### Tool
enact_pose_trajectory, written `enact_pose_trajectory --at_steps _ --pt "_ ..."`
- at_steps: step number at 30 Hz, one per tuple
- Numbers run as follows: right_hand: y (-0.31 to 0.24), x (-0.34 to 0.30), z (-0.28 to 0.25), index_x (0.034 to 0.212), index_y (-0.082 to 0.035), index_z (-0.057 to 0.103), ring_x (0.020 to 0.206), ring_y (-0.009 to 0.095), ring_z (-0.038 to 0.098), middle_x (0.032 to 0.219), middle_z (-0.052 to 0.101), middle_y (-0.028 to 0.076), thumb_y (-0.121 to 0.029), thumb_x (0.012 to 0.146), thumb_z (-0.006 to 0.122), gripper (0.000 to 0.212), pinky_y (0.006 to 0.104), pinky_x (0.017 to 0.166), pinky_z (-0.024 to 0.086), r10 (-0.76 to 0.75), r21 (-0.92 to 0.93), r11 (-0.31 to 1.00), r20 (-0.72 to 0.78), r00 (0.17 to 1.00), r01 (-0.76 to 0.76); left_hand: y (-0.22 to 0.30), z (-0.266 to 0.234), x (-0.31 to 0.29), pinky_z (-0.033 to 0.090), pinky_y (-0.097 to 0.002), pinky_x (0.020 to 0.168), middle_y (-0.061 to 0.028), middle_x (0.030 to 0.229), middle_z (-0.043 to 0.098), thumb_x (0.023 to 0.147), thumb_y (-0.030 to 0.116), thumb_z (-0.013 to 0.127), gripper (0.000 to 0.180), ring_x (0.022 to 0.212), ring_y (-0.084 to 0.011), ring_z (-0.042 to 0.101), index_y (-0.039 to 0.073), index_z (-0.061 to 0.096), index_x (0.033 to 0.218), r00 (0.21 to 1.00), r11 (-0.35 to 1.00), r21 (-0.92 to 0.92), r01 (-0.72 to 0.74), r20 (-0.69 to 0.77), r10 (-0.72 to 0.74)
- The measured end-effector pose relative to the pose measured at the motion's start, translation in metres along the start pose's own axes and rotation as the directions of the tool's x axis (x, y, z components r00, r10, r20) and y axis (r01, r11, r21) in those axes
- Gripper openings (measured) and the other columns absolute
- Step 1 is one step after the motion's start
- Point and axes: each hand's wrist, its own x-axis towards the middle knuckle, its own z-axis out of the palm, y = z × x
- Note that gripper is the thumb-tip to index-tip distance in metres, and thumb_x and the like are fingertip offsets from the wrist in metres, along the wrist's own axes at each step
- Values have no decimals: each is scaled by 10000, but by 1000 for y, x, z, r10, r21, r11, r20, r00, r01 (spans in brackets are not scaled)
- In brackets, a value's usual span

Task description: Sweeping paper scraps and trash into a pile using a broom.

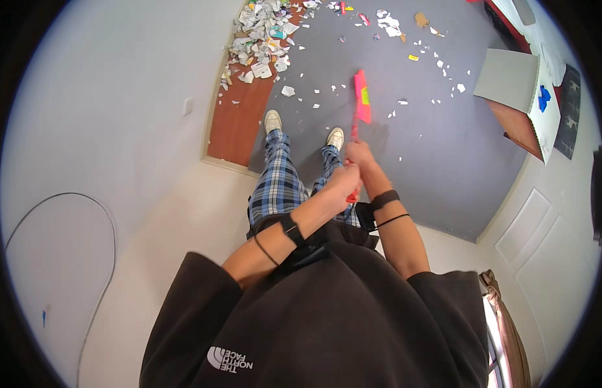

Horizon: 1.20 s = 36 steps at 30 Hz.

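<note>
I hold a broom with a pink and yellow-green head (362,97) and a red handle (354,131). My left hand (343,180) is closed around the handle near its end, close to my waist. Farther along, my right hand (359,154) is wrapped round the same handle, between my left hand and the head. The broom points away from me, its head over the grey floor (430,168) beyond my right shoe. To the far left, a heap of torn paper scraps (259,39) lies on a reddish-brown strip of floor (236,123) and its edge.
Paper bits (288,91) are strewn across the grey floor, with a larger white clump (389,24), a brown scrap (422,20) and a yellow piece (413,57) farther off. At right stands an open box (506,74) by the wall. My shoes (335,138) are near the broom.
</note>
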Motion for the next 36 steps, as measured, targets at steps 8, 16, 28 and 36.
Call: enact_pose_trajectory --at_steps 8,16,28,36 --pt "-63 -51 210 878 -43 448 366 125 401 553 424 42 -49 766 387 128 266 322 324 -39 67 998 280 959 21 78 -128 -99 288 -223 356 34 552 376 902 240 402 211 416 -65 373 86 410 759 972 978 -109 -178 -175 157" --pt "-106 -103 212 902 -66 431 418 88 351 613 393 16 -36 790 421 116 242 330 305 -71 188 982 320 945 10 88 -137 -135 335 -241 381 25 566 407 920 280 378 257 435 -89 398 102 391 735 978 977 -59 -206 -56 203" --pt "-112 37 217 780 13 532 412 158 491 546 501 85 -78 708 434 152 317 353 381 -287 -136 949 -4 958 284 143 -136 -56 269 -203 342 50 542 373 926 257 370 189 396 -42 349 141 388 778 974 955 -197 -220 13 227" --pt "-137 -33 117 854 -34 480 389 163 476 567 497 75 -89 751 440 124 319 328 369 -407 373 881 285 868 290 90 -21 -62 299 -232 350 47 531 378 933 275 328 217 405 -77 382 138 395 778 899 907 215 -362 -177 401"
